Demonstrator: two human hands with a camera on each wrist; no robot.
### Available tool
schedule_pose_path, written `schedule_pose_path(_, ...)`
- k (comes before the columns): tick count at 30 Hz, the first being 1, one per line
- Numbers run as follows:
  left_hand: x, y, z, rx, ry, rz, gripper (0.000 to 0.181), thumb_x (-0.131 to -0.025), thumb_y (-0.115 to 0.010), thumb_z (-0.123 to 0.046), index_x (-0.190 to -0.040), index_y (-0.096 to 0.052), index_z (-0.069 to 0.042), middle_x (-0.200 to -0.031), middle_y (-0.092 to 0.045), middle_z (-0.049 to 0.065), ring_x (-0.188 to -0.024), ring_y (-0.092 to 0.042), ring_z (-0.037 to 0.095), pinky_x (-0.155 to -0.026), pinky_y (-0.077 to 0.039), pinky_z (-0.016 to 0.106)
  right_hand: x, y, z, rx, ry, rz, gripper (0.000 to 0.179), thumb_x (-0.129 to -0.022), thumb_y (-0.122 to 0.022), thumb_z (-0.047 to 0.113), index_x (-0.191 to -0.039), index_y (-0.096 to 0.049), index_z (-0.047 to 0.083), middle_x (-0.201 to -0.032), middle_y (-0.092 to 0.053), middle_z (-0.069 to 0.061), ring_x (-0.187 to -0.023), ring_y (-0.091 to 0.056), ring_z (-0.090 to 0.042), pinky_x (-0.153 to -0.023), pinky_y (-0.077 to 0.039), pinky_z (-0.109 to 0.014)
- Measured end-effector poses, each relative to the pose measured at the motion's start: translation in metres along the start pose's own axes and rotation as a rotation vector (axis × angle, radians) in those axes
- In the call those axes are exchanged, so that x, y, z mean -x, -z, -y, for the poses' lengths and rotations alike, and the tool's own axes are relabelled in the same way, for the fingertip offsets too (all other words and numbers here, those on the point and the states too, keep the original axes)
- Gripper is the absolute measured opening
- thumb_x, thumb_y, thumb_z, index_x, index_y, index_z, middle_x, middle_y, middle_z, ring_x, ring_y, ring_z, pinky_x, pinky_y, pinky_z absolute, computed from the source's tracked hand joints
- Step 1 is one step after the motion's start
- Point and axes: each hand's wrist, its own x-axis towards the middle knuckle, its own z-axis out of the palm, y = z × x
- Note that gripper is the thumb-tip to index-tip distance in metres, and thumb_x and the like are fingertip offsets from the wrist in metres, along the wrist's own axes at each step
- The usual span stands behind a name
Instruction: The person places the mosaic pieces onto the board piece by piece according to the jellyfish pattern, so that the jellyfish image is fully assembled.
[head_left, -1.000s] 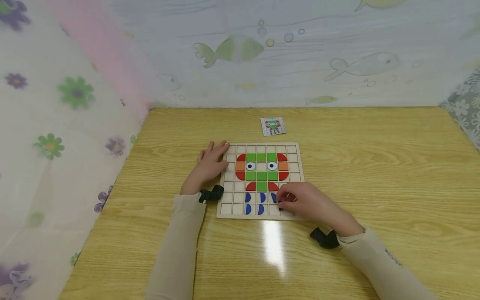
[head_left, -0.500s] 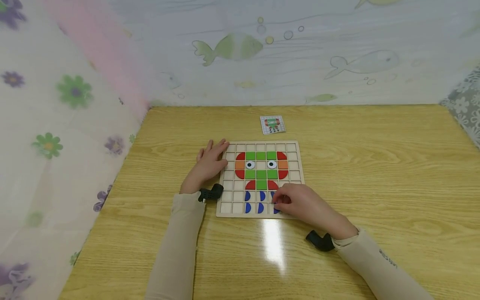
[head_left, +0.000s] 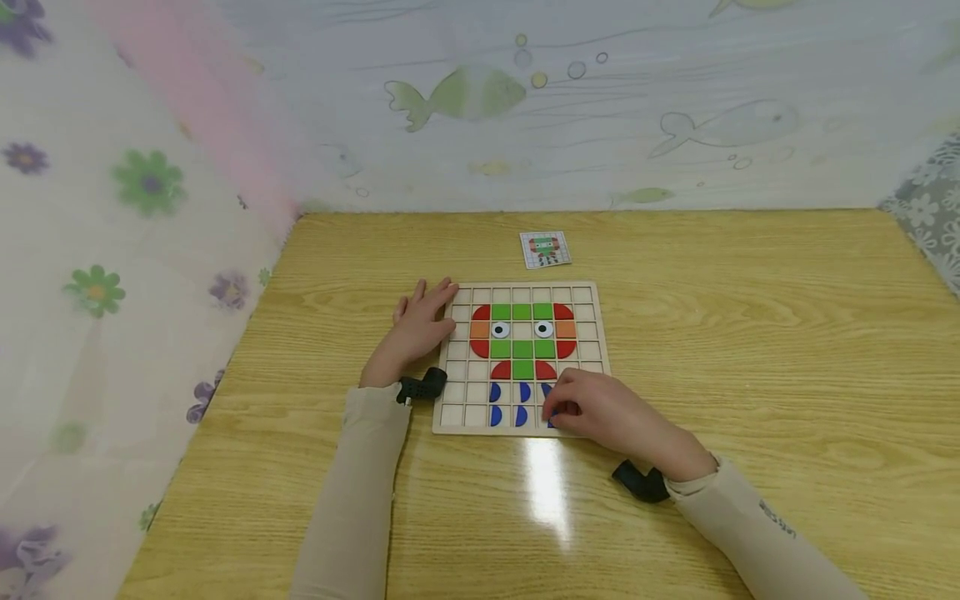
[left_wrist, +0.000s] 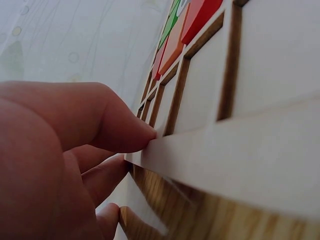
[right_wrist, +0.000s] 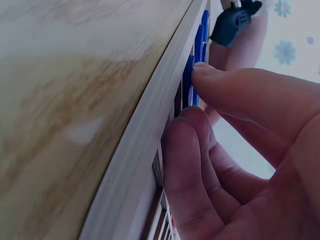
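Note:
A wooden grid board [head_left: 457,393] lies on the table with colored tiles forming a figure: green squares [head_left: 522,349], red curved pieces [head_left: 480,349], orange squares [head_left: 566,330] and two eye discs [head_left: 500,330]. Several blue half-circles [head_left: 521,416] sit in the two lowest rows. My left hand [head_left: 417,333] rests at the board's left edge, fingers spread, thumb touching the rim. Over the lower right cells, my right hand [head_left: 600,408] has curled fingers, its thumb and fingertips at a blue half-circle [right_wrist: 188,77] in the bottom row. The hand hides part of this piece and another above it.
A small picture card [head_left: 545,250] showing a similar figure lies behind the board. The wood-grain table [head_left: 750,333] extends on both sides. A patterned wall covering [head_left: 465,150] rises at the back, another at the left. Black wrist devices [head_left: 640,481] sit at both wrists.
My right hand has moved slightly left, and the bottom-row blue half-circle shifted left with it into its cell. The left hand stays on the board's edge. The view tilted a little.

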Motion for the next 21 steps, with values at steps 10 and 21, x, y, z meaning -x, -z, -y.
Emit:
schedule_pose_path(10,-0.001,-0.0009,0.0031,0.004,0.004,0.007,0.06,-0.084,-0.044,-0.016,-0.142,-0.026,-0.019,-0.148,-0.013,-0.004,-0.134,0.008,0.024,-0.1,0.005,0.047,-0.0004,-0.001,0.0015,0.031,0.022,0.004,0.013,-0.083,-0.061,0.012,-0.081,-0.066,0.024,-0.089,-0.05,0.01,-0.073,-0.046,-0.007,-0.066,-0.041,-0.024)
schedule_pose_path(21,-0.0012,-0.0001,0.0028,0.013,-0.002,0.009,0.061,-0.084,-0.043,-0.016,-0.142,-0.025,-0.021,-0.147,-0.014,-0.005,-0.134,0.008,0.023,-0.1,0.004,0.046,-0.0005,-0.0025,-0.0013,0.063,0.074,-0.021,0.016,-0.083,-0.059,0.01,-0.082,-0.066,0.024,-0.091,-0.05,0.009,-0.076,-0.047,-0.007,-0.068,-0.042,-0.025)
